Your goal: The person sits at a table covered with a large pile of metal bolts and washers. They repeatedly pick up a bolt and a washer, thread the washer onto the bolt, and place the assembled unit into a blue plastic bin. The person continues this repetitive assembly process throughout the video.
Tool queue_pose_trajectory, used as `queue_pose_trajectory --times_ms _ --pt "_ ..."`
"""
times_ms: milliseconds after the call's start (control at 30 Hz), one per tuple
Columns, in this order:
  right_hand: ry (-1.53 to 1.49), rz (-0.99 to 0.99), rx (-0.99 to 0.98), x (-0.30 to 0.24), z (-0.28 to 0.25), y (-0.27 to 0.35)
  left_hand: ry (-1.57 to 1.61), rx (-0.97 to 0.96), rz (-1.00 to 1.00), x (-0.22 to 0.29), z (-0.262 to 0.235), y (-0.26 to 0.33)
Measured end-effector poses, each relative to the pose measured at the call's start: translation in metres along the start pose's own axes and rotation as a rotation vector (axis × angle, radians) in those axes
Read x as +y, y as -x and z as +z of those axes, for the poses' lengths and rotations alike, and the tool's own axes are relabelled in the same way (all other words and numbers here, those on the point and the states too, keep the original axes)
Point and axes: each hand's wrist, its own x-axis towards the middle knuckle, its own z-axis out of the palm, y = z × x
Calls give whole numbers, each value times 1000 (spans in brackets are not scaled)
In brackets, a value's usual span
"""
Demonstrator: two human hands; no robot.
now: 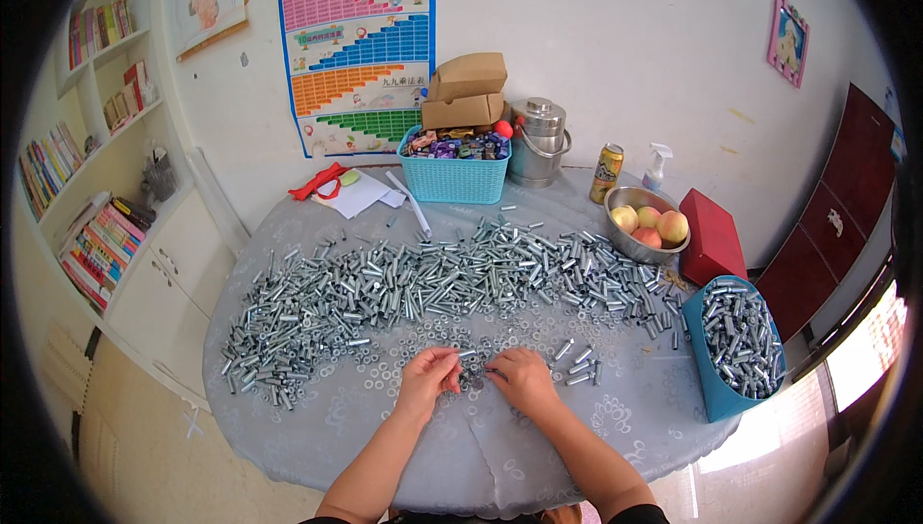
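Note:
My left hand point(431, 375) pinches a short silver metal sleeve point(467, 353) between thumb and fingertips, its end pointing right. My right hand point(520, 376) is closed just beside it, fingertips bent down at the small nuts point(473, 382) on the table; what they grip, if anything, is too small to make out. Flat washers point(385, 370) lie scattered around both hands. Beyond them spreads a wide heap of silver metal sleeves point(423, 279). Several finished-looking bolt-and-sleeve pieces point(580, 367) lie apart, to the right of my right hand.
A blue bin point(716, 399) full of metal pieces stands at the table's right edge. Behind the heap are a turquoise basket point(454, 181) of packets, a steel canister point(536, 144), a can point(606, 174), a spray bottle point(656, 168), a fruit bowl point(642, 251) and a red box point(711, 236).

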Motion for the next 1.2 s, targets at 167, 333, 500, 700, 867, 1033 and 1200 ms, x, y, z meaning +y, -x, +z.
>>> queue_pose_trajectory --times_ms 167,333,500,700,867,1033,1200 --pt "-580 424 86 -5 -8 1 0 -28 -37 0 3 0" --pt "-1125 632 89 -6 -13 0 -10 -54 -91 -3 4 0" --pt "-1005 543 67 0 -10 3 8 -107 -147 -5 3 0" --pt "-691 320 97 -8 -19 -1 142 -53 -238 -8 3 0" --pt "-659 276 101 -9 -23 -2 162 -60 -259 -5 4 1" --pt "-476 129 117 -12 -25 -3 108 -50 -232 -5 3 1" --pt "-414 63 126 -12 -26 -4 54 -69 -219 -5 2 1"
